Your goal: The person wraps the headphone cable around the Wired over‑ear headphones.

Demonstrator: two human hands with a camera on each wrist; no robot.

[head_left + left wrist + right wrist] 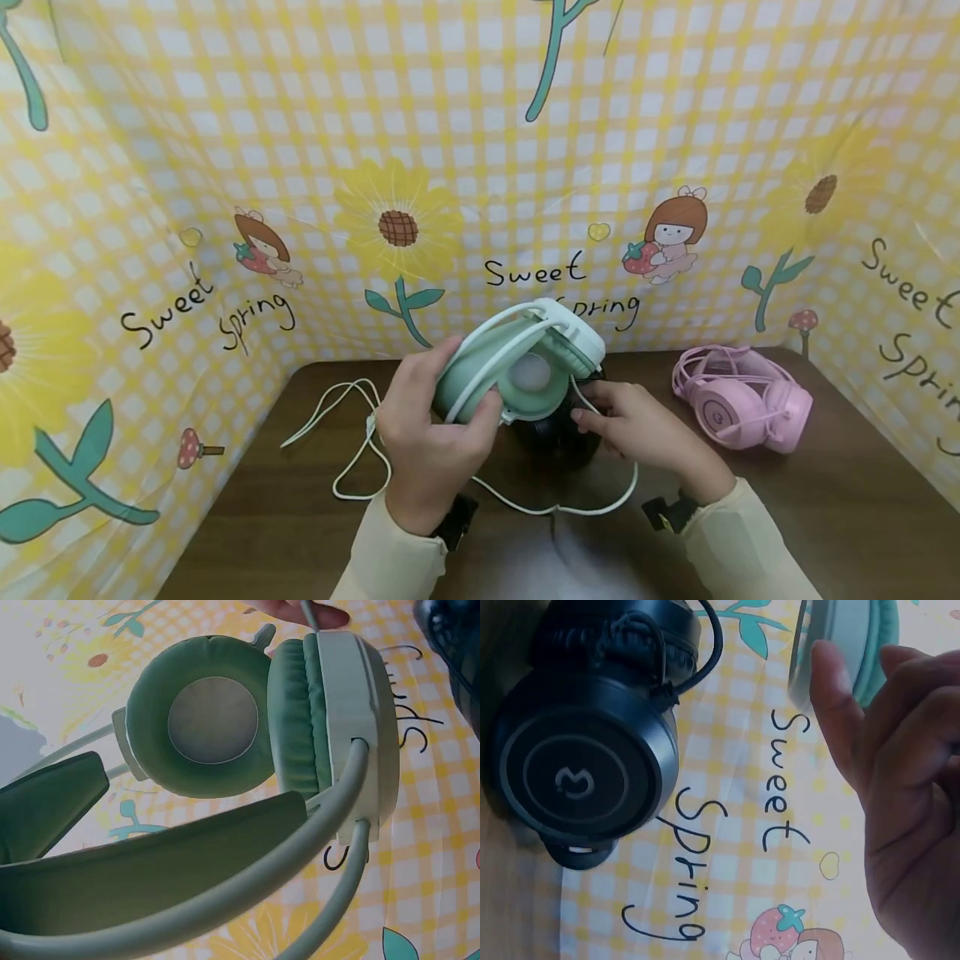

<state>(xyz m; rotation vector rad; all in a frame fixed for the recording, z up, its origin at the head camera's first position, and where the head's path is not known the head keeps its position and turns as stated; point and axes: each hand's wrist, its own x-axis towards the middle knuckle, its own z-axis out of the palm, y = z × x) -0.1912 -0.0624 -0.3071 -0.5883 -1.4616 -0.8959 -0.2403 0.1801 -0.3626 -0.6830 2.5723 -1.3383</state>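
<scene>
In the head view, my left hand (431,429) grips the headband of a pair of pale green headphones (532,387), held tilted above the table. Their padded ear cups (214,720) face the left wrist camera. My right hand (637,421) has curled fingers beside the lower ear cup and pinches the white headphone cable (633,483) close to where it leaves the cup. Partly hidden below and behind the green pair, black headphones (558,442) rest on the table; the right wrist view shows their round cup (577,769) plainly.
Pink headphones (738,404) lie at the right of the brown table (247,525), their cable wrapped around them. Loose loops of the white cable spread over the table's left side. A yellow checked cloth (487,167) with printed flowers and words encloses the back and sides.
</scene>
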